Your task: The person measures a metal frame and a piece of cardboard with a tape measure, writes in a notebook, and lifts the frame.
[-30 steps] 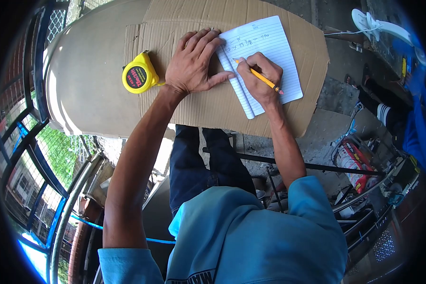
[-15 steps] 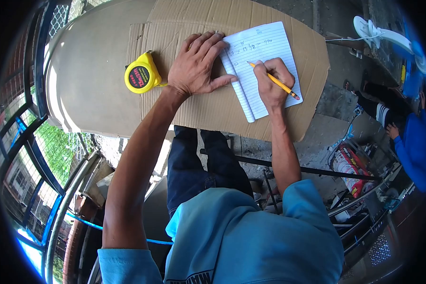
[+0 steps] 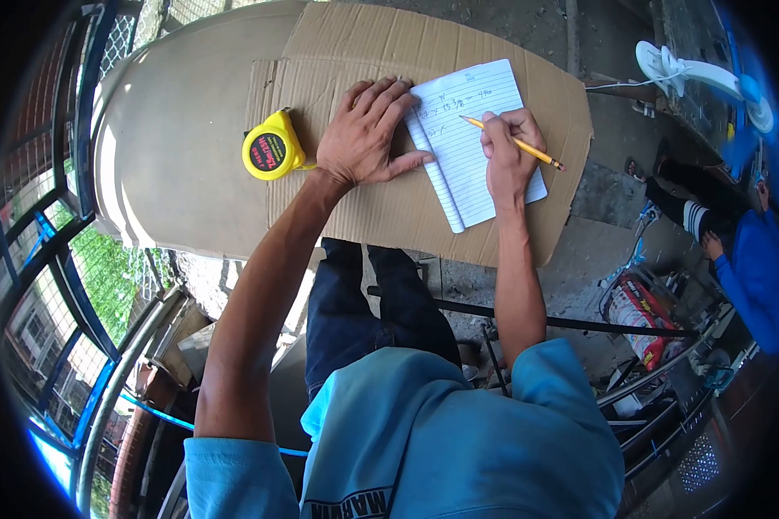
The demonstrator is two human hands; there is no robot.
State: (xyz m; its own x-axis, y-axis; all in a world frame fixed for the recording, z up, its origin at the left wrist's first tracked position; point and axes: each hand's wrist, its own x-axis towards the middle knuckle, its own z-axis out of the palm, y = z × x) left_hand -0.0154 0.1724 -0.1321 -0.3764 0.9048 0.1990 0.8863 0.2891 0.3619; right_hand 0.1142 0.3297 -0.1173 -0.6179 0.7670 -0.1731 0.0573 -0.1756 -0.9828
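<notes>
A lined notebook (image 3: 472,177), its used pages folded back along the left edge, lies on a sheet of brown cardboard (image 3: 545,95). Handwritten figures run across the upper part of its page. Between the fingers of my right hand (image 3: 511,156) is a yellow pencil (image 3: 537,153), its tip over the page just below the top line of writing. My left hand (image 3: 368,134) rests flat with fingers spread, thumb and fingertips at the notebook's left edge. To the left of that hand sits a yellow tape measure (image 3: 270,149) on the cardboard.
Under the cardboard is a rounded grey-brown surface (image 3: 177,130). A white fan-like fixture (image 3: 701,73) with a cord stands at the upper right. Another person in a blue top (image 3: 753,268) is at the far right, near a red and white sack (image 3: 639,316). Metal bars line the left.
My right hand has moved slightly up and right with the pencil. A new mark shows on the second line of writing. The whole view has shifted a little.
</notes>
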